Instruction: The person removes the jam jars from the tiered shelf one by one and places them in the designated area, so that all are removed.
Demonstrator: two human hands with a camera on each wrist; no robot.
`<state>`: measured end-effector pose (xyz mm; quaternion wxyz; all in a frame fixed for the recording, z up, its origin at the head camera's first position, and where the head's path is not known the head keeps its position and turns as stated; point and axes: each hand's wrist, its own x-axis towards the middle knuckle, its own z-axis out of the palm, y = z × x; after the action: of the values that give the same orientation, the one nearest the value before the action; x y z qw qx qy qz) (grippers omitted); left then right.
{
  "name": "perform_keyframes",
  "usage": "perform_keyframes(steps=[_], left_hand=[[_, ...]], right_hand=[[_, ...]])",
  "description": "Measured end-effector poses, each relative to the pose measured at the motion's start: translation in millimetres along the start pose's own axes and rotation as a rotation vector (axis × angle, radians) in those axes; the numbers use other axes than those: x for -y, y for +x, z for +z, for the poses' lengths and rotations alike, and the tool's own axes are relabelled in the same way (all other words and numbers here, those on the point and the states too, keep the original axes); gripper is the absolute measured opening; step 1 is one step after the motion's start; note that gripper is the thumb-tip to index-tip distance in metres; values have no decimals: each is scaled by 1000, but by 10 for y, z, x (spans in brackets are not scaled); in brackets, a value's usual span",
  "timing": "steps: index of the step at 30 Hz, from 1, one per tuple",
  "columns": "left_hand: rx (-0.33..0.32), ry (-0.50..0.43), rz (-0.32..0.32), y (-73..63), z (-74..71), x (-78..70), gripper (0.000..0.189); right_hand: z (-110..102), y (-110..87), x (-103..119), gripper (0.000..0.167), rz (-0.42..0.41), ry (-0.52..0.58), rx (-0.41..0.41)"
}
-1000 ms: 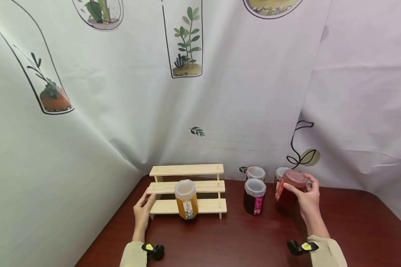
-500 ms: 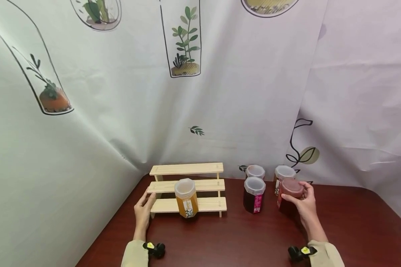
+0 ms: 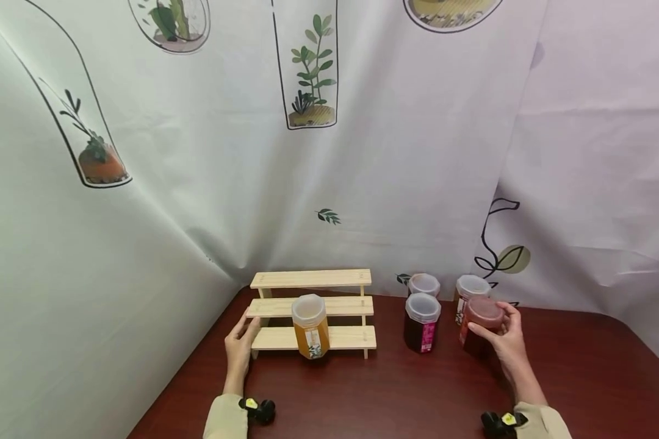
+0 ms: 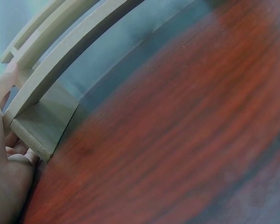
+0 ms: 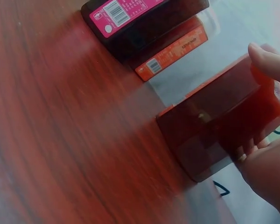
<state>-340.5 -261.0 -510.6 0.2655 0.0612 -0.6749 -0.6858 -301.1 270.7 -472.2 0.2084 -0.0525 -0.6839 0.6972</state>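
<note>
In the head view my left hand (image 3: pixel 238 347) holds the left end of a three-tier wooden display rack (image 3: pixel 310 278). The left wrist view shows thumb and fingers around the rack's side panel (image 4: pixel 46 119). My right hand (image 3: pixel 509 341) grips a dark red jar (image 3: pixel 479 335) with a reddish lid, thumb on one side and fingers on the other. Seen by the right wrist camera, the red jar (image 5: pixel 210 116) has its base close to the table. A jar of orange-yellow contents (image 3: pixel 310 335), with a whitish lid, overlaps the rack's lower two tiers.
A dark jar with a pink label (image 3: pixel 421 326) stands between rack and right hand. Behind it is another whitish-lidded jar (image 3: pixel 424 284); one more jar (image 3: pixel 471 286) is behind the red one. The reddish-brown table (image 3: pixel 362 396) meets a printed cloth backdrop (image 3: pixel 417 152).
My right hand has brought the red jar lower and nearer, uncovering the jar behind it; over the last half second it has barely moved. The left hand keeps its hold on the rack.
</note>
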Motion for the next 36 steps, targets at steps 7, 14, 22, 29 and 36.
perform_keyframes(steps=[7,14,22,29,36], left_hand=[[10,-9,-13,-1,-8,-20,53],[6,6,-14,-8,-1,-41,53],[-5,14,-26,-30,-4,-40,53],[-2,5,-23,-26,8,-36,54],[3,-1,-33,-41,2,-58,53]], right_hand=[[-86,-11,119,59,14,65,46],[-211,-25,336,60,-119,192,-25],[-40,-77,607,67,-217,229,26],[364,-209,731,66,-335,230,198],[976,-214,723,67,-403,158,351]])
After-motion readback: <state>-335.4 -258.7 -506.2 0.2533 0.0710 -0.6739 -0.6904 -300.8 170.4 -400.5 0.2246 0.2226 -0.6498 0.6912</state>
